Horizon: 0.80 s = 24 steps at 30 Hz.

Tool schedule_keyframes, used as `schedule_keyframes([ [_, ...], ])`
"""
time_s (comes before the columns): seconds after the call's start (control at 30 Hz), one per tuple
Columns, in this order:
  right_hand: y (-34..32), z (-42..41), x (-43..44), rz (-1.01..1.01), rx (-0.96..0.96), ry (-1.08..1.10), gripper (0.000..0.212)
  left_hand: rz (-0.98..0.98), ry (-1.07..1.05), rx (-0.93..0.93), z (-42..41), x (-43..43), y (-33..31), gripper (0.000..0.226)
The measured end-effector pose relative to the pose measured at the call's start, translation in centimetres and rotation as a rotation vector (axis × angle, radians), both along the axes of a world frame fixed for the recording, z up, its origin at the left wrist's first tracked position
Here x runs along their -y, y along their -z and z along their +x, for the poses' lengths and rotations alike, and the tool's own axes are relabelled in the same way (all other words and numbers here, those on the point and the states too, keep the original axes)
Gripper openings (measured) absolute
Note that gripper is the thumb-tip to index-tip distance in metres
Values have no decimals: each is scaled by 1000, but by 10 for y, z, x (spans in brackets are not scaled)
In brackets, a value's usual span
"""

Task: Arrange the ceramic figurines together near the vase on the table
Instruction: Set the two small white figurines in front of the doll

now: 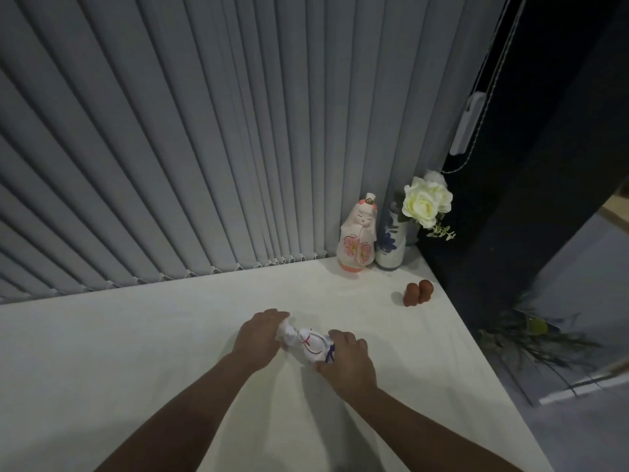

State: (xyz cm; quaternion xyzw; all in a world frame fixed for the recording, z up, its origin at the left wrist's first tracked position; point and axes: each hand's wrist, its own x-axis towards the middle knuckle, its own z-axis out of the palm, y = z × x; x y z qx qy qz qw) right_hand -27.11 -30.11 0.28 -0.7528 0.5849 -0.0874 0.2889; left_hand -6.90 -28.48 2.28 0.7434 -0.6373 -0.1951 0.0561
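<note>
- Near the middle of the table (136, 352), we had both hands on a white figurine (308, 342) that lay on its side, not standing.
- Our left hand (260, 335) cupped its far-left end and our right hand (347, 364) gripped its near-right end; we judged two hands were used because glazed ceramic is smooth and would chip if it slipped.
- That figurine lay well apart from the vase (391, 241), so we judged it was the one in hand and not yet placed.
- At the far right corner, a pink figurine (357, 241) stood upright just left of the vase and looked to touch it, so we took it as already arranged.
- The vase held a white rose (425, 202) and stood against the blinds (204, 148), probably to keep it away from the table edge.
- A small brown figurine (418, 292) sat near the right edge, nearer to us than the vase, and we judged it waited its turn.
- We could read no brand, label or writing; the marks were only painted flowers and lines.
</note>
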Motion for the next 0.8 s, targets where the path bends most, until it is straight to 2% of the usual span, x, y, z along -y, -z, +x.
schedule_keyframes([
  [0.17,4,1,3,-45,0,27,51,-11,-13,-88,4,13,3,46],
  [0.47,5,-20,32,-67,-46,-142,47,-45,-7,-194,3,52,2,36],
  [0.7,1,-44,80,-114,-11,-51,40,-59,-51,-208,-12,89,3,37],
  [0.8,-3,-50,103,-214,-35,-20,32,-53,-71,-205,-18,106,4,37],
])
